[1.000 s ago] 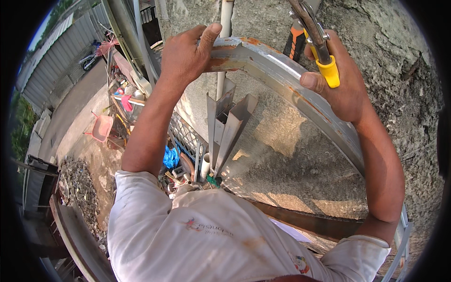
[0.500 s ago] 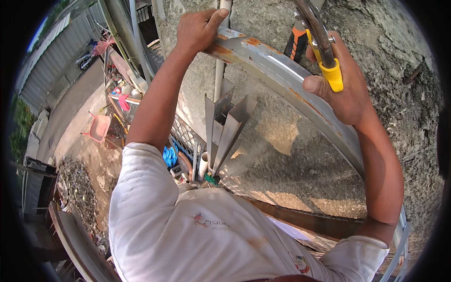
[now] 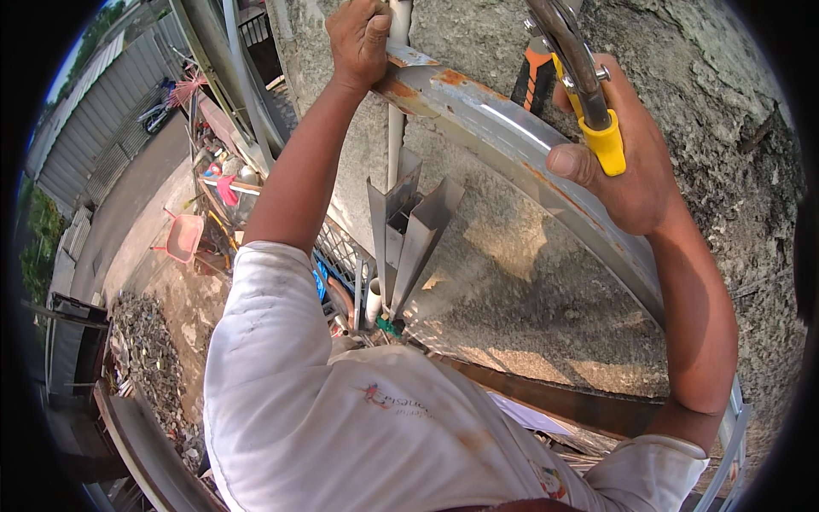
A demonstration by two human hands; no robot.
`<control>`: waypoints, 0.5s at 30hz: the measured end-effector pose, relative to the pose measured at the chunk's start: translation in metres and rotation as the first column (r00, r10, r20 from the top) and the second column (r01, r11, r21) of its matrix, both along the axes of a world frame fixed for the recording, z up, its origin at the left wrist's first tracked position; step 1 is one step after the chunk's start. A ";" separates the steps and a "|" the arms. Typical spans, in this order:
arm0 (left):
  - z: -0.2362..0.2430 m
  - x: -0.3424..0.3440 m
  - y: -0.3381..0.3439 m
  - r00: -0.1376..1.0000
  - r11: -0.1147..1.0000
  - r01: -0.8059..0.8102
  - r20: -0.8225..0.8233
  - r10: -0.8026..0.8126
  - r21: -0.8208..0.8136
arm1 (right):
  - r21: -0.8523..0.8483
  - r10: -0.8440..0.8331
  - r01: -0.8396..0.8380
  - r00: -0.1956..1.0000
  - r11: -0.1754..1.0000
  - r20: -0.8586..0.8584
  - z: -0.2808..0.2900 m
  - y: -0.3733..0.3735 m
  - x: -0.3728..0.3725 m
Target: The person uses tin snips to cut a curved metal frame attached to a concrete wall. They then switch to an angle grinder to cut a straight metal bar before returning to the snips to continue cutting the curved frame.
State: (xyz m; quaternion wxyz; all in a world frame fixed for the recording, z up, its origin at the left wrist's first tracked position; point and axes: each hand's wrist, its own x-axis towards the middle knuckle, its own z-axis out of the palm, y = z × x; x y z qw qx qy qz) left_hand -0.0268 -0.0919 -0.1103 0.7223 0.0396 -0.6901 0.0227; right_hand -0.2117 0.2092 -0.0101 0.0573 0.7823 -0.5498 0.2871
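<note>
A grey steel beam (image 3: 503, 128) with rust patches runs across a rough concrete surface, from upper left down towards my right forearm. At its upper left end, my left hand (image 3: 358, 43) is closed, its thumb beside a pale upright pipe (image 3: 397, 141). What its fingers hold is hidden. My right hand (image 3: 627, 162) is wrapped round the yellow handle of a hacksaw with a brown tubular frame (image 3: 576, 55), its thumb at the beam's edge. The saw's blade does not show. Just left of the saw, a tool with an orange-and-black handle (image 3: 535, 78) sits beyond the beam.
Several upright metal channels (image 3: 426, 239) stand below the beam, against the concrete wall (image 3: 512, 282). Far below on the left are an orange wheelbarrow (image 3: 184, 237), a rubble heap (image 3: 145, 350) and a motorcycle (image 3: 155, 115). A rusty ledge (image 3: 554, 397) runs past my right side.
My left hand has shifted slightly up and left at the beam's end, its thumb turned more upright. The hacksaw and my right hand have moved only a little.
</note>
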 end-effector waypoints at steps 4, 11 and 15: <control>-0.007 0.010 -0.004 0.985 0.988 -0.122 0.131 0.109 0.093 | -0.007 -0.011 0.011 1.000 1.000 0.023 -0.004 -0.001 0.004; -0.006 0.067 0.120 0.817 0.758 -0.510 0.506 0.279 0.406 | 0.007 -0.060 0.060 0.998 0.998 0.000 -0.005 -0.003 -0.013; -0.007 0.057 0.109 0.855 0.796 -0.496 0.356 0.378 0.346 | -0.044 -0.059 0.057 0.997 0.997 -0.052 -0.012 -0.006 -0.015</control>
